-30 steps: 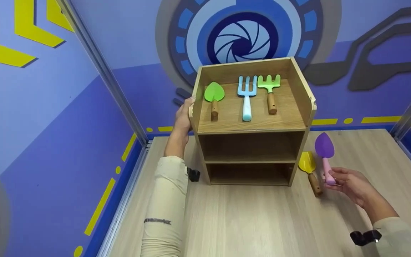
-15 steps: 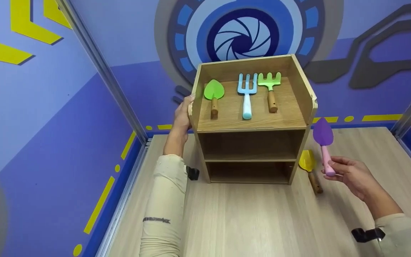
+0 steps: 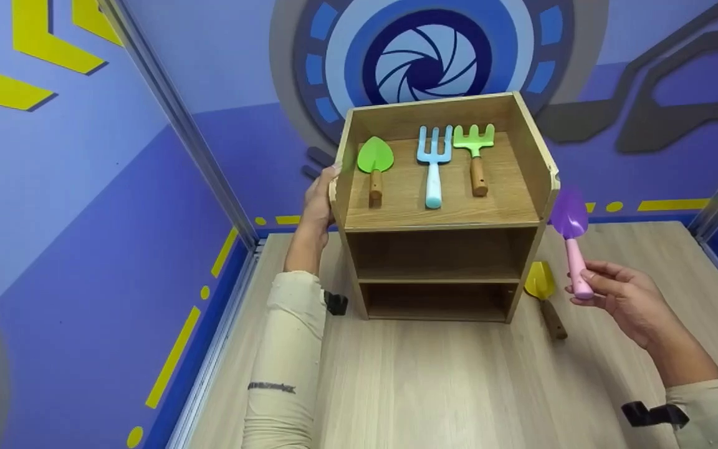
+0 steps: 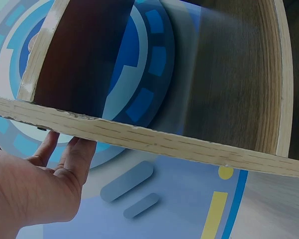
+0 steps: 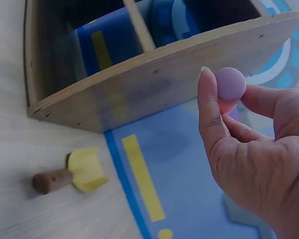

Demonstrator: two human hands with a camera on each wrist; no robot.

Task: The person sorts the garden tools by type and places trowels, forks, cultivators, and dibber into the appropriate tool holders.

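- I'm seeing a pale wood-grain surface.
- I'm facing a back wall bearing an aperture emblem.
- Yellow chevrons are marking the left wall.
- A metal post is lining the corner.

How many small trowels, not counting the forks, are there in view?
3. The green trowel lies on top of the wooden shelf unit, the right hand holds the purple trowel, and the yellow trowel lies on the table.

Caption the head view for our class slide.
Left hand gripping the shelf, right hand holding a purple trowel beside it.
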